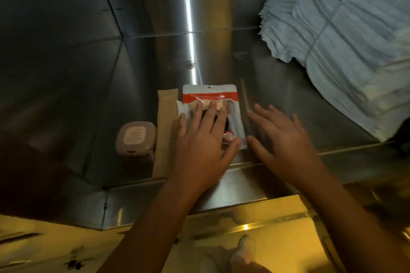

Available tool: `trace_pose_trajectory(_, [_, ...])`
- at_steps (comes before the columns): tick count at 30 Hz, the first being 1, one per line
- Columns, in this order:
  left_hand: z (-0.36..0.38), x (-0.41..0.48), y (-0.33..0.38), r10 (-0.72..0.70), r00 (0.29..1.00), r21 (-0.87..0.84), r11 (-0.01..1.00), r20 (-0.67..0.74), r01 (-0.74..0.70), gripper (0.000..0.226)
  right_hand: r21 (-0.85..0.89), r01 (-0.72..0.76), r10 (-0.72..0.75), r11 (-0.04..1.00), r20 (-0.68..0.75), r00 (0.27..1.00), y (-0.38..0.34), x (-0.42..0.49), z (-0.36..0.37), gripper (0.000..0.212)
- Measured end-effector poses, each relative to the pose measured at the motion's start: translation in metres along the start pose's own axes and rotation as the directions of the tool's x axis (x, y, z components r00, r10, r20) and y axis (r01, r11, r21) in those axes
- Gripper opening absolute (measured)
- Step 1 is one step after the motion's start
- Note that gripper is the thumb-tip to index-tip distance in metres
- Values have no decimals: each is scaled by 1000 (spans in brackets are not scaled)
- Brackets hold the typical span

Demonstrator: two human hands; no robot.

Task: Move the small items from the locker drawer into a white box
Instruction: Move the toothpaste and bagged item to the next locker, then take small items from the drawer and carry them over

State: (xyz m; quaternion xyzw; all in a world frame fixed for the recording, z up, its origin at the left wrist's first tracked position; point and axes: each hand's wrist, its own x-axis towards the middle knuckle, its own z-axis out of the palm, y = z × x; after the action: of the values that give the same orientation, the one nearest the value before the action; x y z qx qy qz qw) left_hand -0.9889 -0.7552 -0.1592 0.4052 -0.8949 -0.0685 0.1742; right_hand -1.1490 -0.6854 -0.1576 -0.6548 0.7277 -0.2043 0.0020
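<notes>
Locker drawer (144, 62), one: bare sheet-metal interior with a bright streak of reflected light down the back wall and floor. Both hands reach in over its front lip.

Cloth bundle (346, 35), one: a stack of pale blue folded cloths tied crosswise with string. It lies far back and to the right of both hands, well apart from them.

Hands, two. Left hand (200, 139): palm down, fingers straight and flat, pressing on the pouch; the thumb is spread out by the pouch's lower right edge; nothing is curled round or pinched. Right hand (281, 135): palm down, fingers straight and spread, holding nothing. It sits just right of the left hand. Whether its fingertips touch the drawer floor or the stick cannot be told.

Pouch (210, 95), one: white with a red band and a clear window, lying flat on the drawer floor. It is directly under the left hand's fingers, with its top end showing beyond the fingertips.

Paper sleeve (166, 122), one: long, tan, lying lengthwise just left of the left hand and beside the pouch.

Compact case (135, 138), one: rounded, brownish-pink, with a pale label. It sits left of the sleeve, farther from the left hand.

Stick (244, 95), one: thin, wooden, lying between the pouch and the right hand's fingertips.
</notes>
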Motion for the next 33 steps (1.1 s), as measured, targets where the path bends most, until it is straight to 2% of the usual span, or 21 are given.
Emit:
trace_pose_trajectory(7, [10, -1, 50, 233, 972, -83, 969, 7, -232, 62, -114, -203, 188, 972, -130, 973, 13, -53, -24, 51])
trace_pose_trajectory(12, [20, -5, 97, 389, 921, -148, 910, -15, -386, 54, -167, -346, 308, 923, -216, 927, 24, -101, -47, 51])
trace_pose_trajectory(17, [28, -25, 153, 545, 838, -207, 818, -21, -537, 51, -183, -486, 424, 855, -294, 857, 31, -163, -70, 53])
trace_pose_trajectory(27, [31, -130, 271, 780, 625, -360, 582, -4, -729, 47, -147, -765, 659, 627, -423, 622, 10, -333, -113, 51])
trace_pose_trajectory(33, [25, -208, 330, 878, 476, -406, 417, -51, -813, 46, -122, -884, 735, 451, -512, 445, -17, -435, -135, 50])
